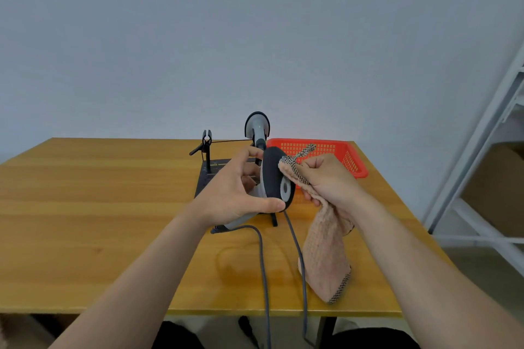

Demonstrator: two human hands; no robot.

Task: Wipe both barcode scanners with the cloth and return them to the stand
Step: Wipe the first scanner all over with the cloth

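I see the left hand [241,193] clamped around a scanner [276,178], lifted above the table [85,193] in front of the stand [209,176], head turned right so its dark face meets the cloth [320,241]. The right hand [329,178] is closed on the cloth's bunched top, pressing it to the head; the rest hangs free. A second scanner [257,129] sits docked on the stand behind, probably next. Cables [263,263] trail off the near edge, so there's a snag risk. A red basket [340,153] sits behind, unused.
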